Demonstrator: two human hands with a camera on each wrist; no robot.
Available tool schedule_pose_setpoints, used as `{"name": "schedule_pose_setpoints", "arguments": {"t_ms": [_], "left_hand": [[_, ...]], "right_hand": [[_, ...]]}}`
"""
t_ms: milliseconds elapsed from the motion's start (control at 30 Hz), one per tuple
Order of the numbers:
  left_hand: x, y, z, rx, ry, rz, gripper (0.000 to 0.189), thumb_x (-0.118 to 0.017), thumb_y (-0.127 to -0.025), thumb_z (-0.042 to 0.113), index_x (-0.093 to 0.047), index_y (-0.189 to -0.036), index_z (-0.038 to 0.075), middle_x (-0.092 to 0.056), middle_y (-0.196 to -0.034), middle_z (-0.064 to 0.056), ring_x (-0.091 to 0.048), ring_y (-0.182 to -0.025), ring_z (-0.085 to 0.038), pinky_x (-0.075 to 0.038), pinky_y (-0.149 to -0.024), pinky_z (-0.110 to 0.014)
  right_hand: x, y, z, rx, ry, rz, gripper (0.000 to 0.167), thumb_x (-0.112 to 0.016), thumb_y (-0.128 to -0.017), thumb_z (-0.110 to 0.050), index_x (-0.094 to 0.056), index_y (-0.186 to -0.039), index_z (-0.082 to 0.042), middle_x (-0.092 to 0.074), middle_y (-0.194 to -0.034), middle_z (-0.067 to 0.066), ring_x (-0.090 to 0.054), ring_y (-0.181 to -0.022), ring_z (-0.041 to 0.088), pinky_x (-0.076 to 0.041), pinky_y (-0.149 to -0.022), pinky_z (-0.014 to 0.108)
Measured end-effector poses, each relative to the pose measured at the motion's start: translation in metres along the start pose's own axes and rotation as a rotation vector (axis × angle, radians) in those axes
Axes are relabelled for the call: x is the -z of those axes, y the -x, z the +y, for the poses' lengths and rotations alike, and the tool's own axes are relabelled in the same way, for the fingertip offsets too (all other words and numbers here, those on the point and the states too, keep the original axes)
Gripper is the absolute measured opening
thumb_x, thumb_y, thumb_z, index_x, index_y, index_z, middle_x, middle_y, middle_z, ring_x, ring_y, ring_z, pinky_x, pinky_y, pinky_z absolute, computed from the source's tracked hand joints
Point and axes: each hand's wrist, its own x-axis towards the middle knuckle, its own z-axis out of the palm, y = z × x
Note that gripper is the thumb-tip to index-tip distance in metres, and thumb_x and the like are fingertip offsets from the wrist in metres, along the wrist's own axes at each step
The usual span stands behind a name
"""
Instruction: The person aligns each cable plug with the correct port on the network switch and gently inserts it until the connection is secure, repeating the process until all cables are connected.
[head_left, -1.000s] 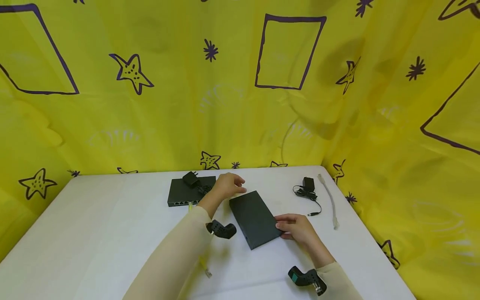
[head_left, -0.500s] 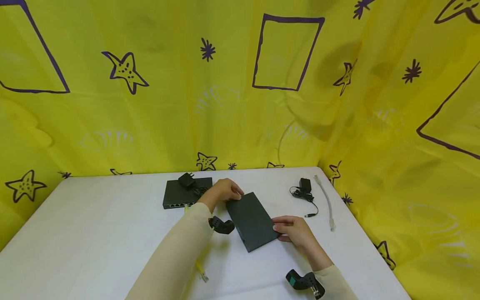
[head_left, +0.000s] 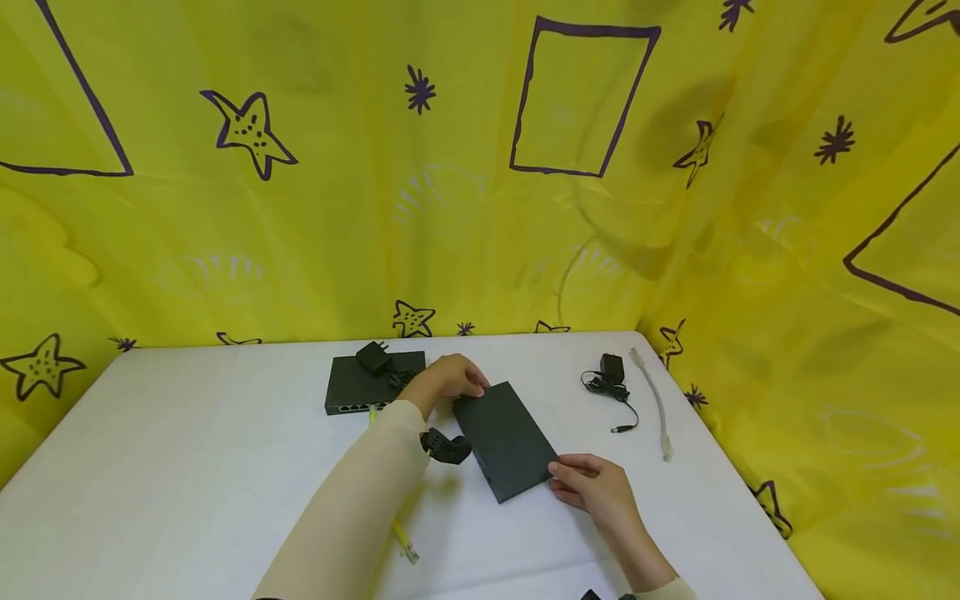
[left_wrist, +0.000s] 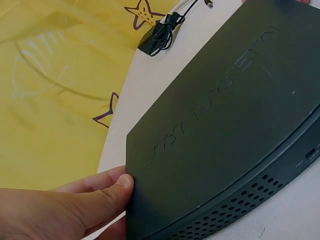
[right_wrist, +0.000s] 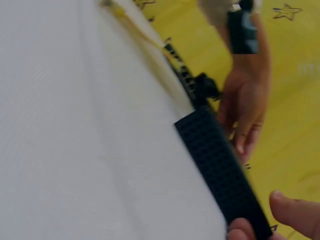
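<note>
At frame centre, the left hand [head_left: 447, 379] grips the dark router's [head_left: 504, 439] far corner while the right hand [head_left: 592, 487] pinches its near corner on the white table [head_left: 187, 467].

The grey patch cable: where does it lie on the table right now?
In the head view the grey patch cable lies stretched out near the table's far right edge, just right of the black power adapter and its coiled lead, clear of both hands.
</note>
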Motion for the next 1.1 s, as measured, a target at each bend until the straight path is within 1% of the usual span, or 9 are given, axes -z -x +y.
{"name": "schedule_pose_setpoints", "arguments": {"t_ms": [100,200,400,533,667,867,1100], "left_hand": [[0.001,0.002,0.002,0.002,-0.006,-0.004,0.021,-0.069,-0.092,0.012,-0.075,-0.112,0.011,-0.071,-0.108,-0.005,-0.058,-0.088,-0.015,-0.052,-0.078,-0.027],[0.002,0.003,0.003,0.009,-0.005,-0.006,0.021,-0.069,-0.092,0.012,-0.075,-0.112,0.012,-0.071,-0.106,-0.005,-0.057,-0.087,-0.015,-0.051,-0.078,-0.026],[0.002,0.001,0.003,0.019,-0.012,0.014,0.018,-0.07,-0.091,0.011,-0.076,-0.108,0.013,-0.071,-0.097,-0.003,-0.055,-0.082,-0.014,-0.047,-0.071,-0.025],[-0.001,0.001,0.004,0.033,-0.039,0.04,0.016,-0.071,-0.09,0.012,-0.077,-0.105,0.015,-0.07,-0.102,-0.003,-0.053,-0.082,-0.016,-0.045,-0.068,-0.025],[-0.004,0.002,0.006,0.065,-0.043,0.071,0.014,-0.072,-0.089,0.013,-0.077,-0.103,0.015,-0.069,-0.107,-0.005,-0.054,-0.082,-0.018,-0.046,-0.066,-0.025],[-0.013,0.005,0.011,0.119,-0.022,0.141,0.013,-0.075,-0.087,0.013,-0.077,-0.1,0.014,-0.069,-0.103,-0.006,-0.057,-0.079,-0.019,-0.05,-0.063,-0.025],[-0.019,0.009,0.012,0.189,0.024,0.203,0.014,-0.076,-0.087,0.014,-0.077,-0.1,0.014,-0.069,-0.106,-0.008,-0.057,-0.083,-0.021,-0.052,-0.064,-0.026]], "right_hand": [[-0.008,-0.002,0.004,0.039,0.011,0.071,0.023,-0.074,-0.083,0.002,-0.065,-0.101,0.014,-0.071,-0.075,0.011,-0.07,-0.065,0.019,-0.06,-0.061,0.027],[-0.011,-0.004,0.004,0.05,0.018,0.097,0.019,-0.074,-0.083,0.005,-0.065,-0.097,0.014,-0.07,-0.071,0.011,-0.069,-0.061,0.018,-0.06,-0.059,0.026],[-0.012,-0.005,-0.001,0.045,0.016,0.085,0.017,-0.072,-0.082,0.009,-0.065,-0.095,0.015,-0.069,-0.071,0.012,-0.069,-0.06,0.019,-0.06,-0.059,0.026],[-0.008,-0.009,-0.004,0.047,0.022,0.073,0.015,-0.071,-0.082,0.01,-0.065,-0.095,0.016,-0.069,-0.072,0.011,-0.069,-0.061,0.018,-0.06,-0.06,0.027],[0.0,-0.015,-0.007,0.049,0.047,0.064,0.016,-0.07,-0.083,0.009,-0.066,-0.097,0.016,-0.07,-0.072,0.01,-0.069,-0.061,0.017,-0.06,-0.061,0.026],[0.014,-0.029,-0.015,0.058,0.114,0.048,0.024,-0.07,-0.085,0.006,-0.065,-0.106,0.018,-0.072,-0.078,0.01,-0.069,-0.063,0.014,-0.06,-0.062,0.025],[0.02,-0.044,-0.023,0.041,0.163,0.023,0.028,-0.069,-0.087,0.003,-0.064,-0.111,0.017,-0.072,-0.082,0.008,-0.069,-0.066,0.012,-0.06,-0.064,0.025]]}}
